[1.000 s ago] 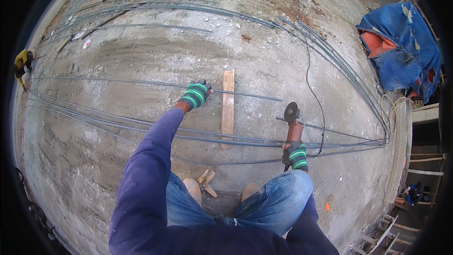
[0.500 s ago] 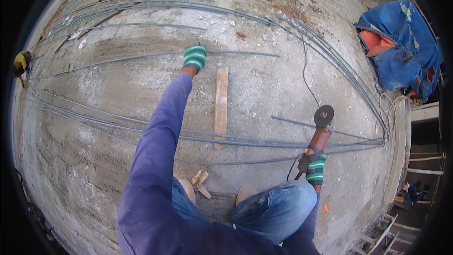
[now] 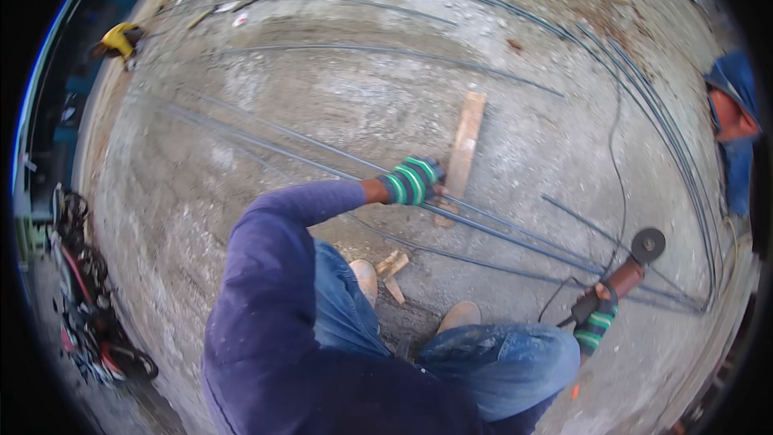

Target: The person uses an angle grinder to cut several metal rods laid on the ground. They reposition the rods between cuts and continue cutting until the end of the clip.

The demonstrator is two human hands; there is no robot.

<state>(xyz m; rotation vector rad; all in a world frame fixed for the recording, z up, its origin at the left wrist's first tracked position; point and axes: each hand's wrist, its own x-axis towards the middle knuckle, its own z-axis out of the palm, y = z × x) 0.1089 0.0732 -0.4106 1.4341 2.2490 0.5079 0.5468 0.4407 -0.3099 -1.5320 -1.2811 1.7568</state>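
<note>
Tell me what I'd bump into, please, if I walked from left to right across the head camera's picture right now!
Motorbikes → left shoe → gloved left grip → wooden plank → angle grinder → blue tarp.

no readable text, no labels, no numbers

Rods [image 3: 515,239] blur at far left; blue tarp [image 3: 738,177] cut off at right

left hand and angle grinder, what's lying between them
In the head view, long metal bars run along the stretch between the left hand and the angle grinder, with a loop of dark cord beside the grinder.
</note>
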